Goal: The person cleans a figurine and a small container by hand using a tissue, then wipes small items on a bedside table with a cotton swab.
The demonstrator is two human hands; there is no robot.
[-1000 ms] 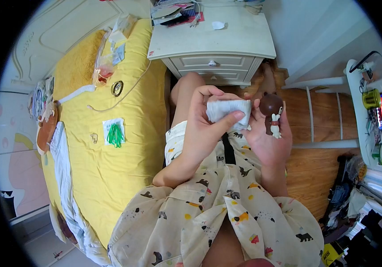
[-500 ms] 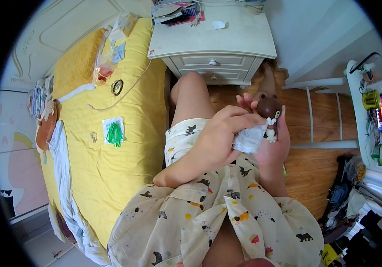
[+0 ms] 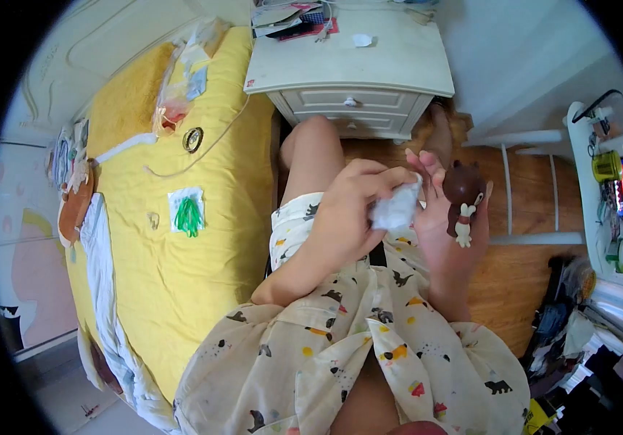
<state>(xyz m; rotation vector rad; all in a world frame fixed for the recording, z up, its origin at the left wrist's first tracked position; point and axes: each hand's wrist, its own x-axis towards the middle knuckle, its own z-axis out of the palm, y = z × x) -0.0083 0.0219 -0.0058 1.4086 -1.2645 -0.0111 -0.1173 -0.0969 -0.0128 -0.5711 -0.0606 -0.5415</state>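
The right hand [image 3: 362, 205] pinches a crumpled white cloth-like wad [image 3: 396, 206] in a closed grip. Just right of it, the left hand [image 3: 450, 225] cradles a brown bear-shaped figurine [image 3: 465, 186] with a small white rabbit shape in a partly open grip, above the brown wooden floor [image 3: 518, 279].

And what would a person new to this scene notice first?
Probably the brown bear figure with a small white rabbit, held in the right hand. Next, the white wipe in the left hand, then the bright yellow bedding at left.
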